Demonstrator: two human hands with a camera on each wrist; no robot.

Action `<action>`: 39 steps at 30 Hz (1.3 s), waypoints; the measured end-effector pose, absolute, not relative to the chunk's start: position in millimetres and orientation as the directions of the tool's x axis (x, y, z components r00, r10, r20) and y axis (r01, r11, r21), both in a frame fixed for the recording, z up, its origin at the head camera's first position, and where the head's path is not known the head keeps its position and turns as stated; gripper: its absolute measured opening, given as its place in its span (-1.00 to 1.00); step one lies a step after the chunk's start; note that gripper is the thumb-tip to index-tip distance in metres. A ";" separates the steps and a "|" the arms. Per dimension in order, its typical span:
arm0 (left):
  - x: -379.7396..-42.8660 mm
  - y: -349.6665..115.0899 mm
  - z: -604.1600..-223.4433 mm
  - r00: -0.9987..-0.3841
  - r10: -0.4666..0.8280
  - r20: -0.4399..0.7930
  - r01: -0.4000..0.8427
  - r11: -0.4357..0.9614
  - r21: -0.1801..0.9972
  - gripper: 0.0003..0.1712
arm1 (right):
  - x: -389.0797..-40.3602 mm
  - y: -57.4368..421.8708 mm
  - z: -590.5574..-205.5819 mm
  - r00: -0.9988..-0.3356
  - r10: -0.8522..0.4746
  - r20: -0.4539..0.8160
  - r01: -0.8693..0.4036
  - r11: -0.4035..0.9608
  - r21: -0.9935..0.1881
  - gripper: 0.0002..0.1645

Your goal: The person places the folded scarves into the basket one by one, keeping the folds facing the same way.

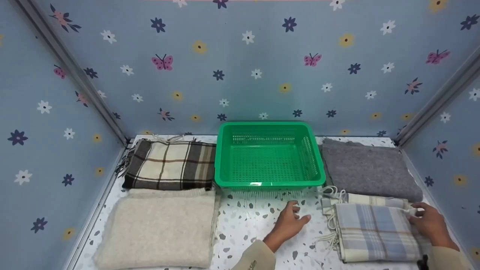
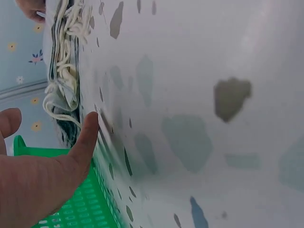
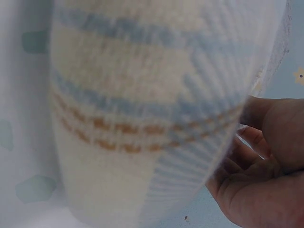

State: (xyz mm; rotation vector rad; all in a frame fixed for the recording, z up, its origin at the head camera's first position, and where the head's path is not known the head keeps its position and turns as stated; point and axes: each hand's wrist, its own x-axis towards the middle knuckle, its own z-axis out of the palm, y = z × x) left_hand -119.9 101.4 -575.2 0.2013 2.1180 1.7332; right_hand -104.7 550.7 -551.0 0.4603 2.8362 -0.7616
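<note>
A folded scarf (image 1: pixel 375 232) in pale blue and cream plaid lies at the front right, its fringe toward the left. At its far right corner my right hand (image 1: pixel 429 223) pinches the edge between thumb and fingers. Close up in the right wrist view, the plaid cloth (image 3: pixel 123 95) fills the middle, and the fingertips of the right hand (image 3: pixel 266 161) are partly hidden behind it. My left hand (image 1: pixel 288 224) is over the speckled white table (image 1: pixel 243 228), fingers relaxed and holding nothing. In the left wrist view the left hand (image 2: pixel 42 175) has thumb and finger apart.
A green plastic basket (image 1: pixel 270 183) stands at the back centre. Behind the plaid scarf lies a folded grey cloth (image 1: pixel 371 170). To the left are a brown, black and cream checked scarf (image 1: pixel 168 165) and a folded beige cloth (image 1: pixel 161 228). Flower-patterned walls (image 1: pixel 247 75) enclose the table.
</note>
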 end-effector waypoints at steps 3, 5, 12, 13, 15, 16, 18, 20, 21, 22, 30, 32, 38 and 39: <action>-120.4 108.6 -575.3 -0.917 0.339 -0.211 -0.138 0.225 0.964 -0.30 | -105.0 550.8 -551.7 -0.940 0.252 -0.229 0.332 0.822 -0.463 -0.39; -120.5 113.2 -575.3 -0.921 0.329 -0.211 -0.141 0.225 0.964 -0.31 | -105.1 551.2 -552.3 -0.941 0.251 -0.227 0.331 0.822 -0.464 -0.39; -120.9 128.5 -573.6 -0.905 0.339 -0.257 -0.216 0.154 0.964 -0.28 | -104.9 552.5 -553.3 -0.943 0.256 -0.215 0.329 0.825 -0.459 -0.40; -120.6 130.4 -572.9 -0.902 0.341 -0.265 -0.229 0.144 0.963 -0.27 | -105.1 552.6 -553.2 -0.941 0.258 -0.220 0.333 0.824 -0.457 -0.40; -119.7 134.0 -570.7 -0.894 0.347 -0.284 -0.255 0.127 0.959 -0.27 | -105.5 552.6 -553.1 -0.936 0.264 -0.232 0.345 0.822 -0.453 -0.39; -119.2 135.8 -569.8 -0.890 0.348 -0.294 -0.269 0.120 0.956 -0.27 | -105.6 552.5 -553.1 -0.934 0.266 -0.238 0.349 0.821 -0.451 -0.38; -118.6 139.6 -568.4 -0.881 0.350 -0.317 -0.305 0.091 0.948 -0.29 | -106.2 552.5 -553.0 -0.930 0.271 -0.248 0.359 0.818 -0.451 -0.37; -118.6 143.3 -567.3 -0.868 0.356 -0.346 -0.350 0.053 0.935 -0.30 | -106.3 552.5 -553.0 -0.928 0.273 -0.255 0.364 0.815 -0.452 -0.37; -118.7 145.2 -567.1 -0.864 0.354 -0.358 -0.372 0.032 0.928 -0.30 | -106.5 552.5 -553.2 -0.927 0.272 -0.259 0.365 0.814 -0.452 -0.37; -118.8 146.7 -566.8 -0.857 0.353 -0.375 -0.395 0.015 0.918 -0.31 | -106.6 552.5 -553.3 -0.926 0.269 -0.263 0.365 0.813 -0.454 -0.37; -121.3 156.0 -567.0 -0.823 0.369 -0.431 -0.480 -0.047 0.876 -0.28 | -104.2 551.5 -555.6 -0.944 0.254 -0.212 0.326 0.825 -0.461 -0.41; -120.8 158.9 -567.0 -0.820 0.372 -0.435 -0.487 -0.055 0.872 -0.29 | -103.0 551.2 -555.9 -0.949 0.250 -0.190 0.311 0.830 -0.463 -0.42; -119.0 169.6 -566.9 -0.816 0.371 -0.443 -0.504 -0.083 0.860 -0.32 | -101.1 550.6 -556.7 -0.960 0.241 -0.143 0.281 0.836 -0.471 -0.44; -118.8 171.3 -567.1 -0.815 0.371 -0.445 -0.508 -0.090 0.857 -0.32 | -101.2 550.5 -556.8 -0.959 0.245 -0.142 0.283 0.836 -0.471 -0.44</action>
